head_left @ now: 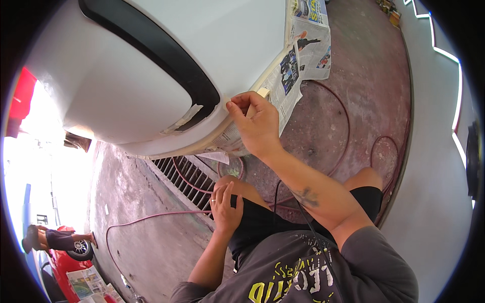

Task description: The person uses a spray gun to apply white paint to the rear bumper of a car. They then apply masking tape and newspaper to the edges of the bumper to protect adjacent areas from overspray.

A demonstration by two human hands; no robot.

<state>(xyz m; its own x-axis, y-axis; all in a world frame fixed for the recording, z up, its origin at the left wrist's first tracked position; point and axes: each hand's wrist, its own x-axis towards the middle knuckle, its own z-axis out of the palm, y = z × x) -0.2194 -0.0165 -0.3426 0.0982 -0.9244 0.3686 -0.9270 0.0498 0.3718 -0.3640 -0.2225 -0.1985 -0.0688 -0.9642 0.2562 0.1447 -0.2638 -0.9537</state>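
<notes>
A pale grey-white car bumper with a curved black trim strip fills the upper left. My right hand is closed at the bumper's lower edge, thumb and fingertips pinched close to the trim's corner. A cream piece of masking tape shows past its fingers; the rest is hidden in the palm. Short strips of masking tape cross the trim's lower end. Taped newspaper hangs along the bumper's edge. My left hand, wearing a ring, rests on my knee, fingers apart and holding nothing.
Below the bumper lies a metal floor grate. A reddish hose loops over the stained concrete floor. A grey panel curves along the right. At lower left are a red car and a person.
</notes>
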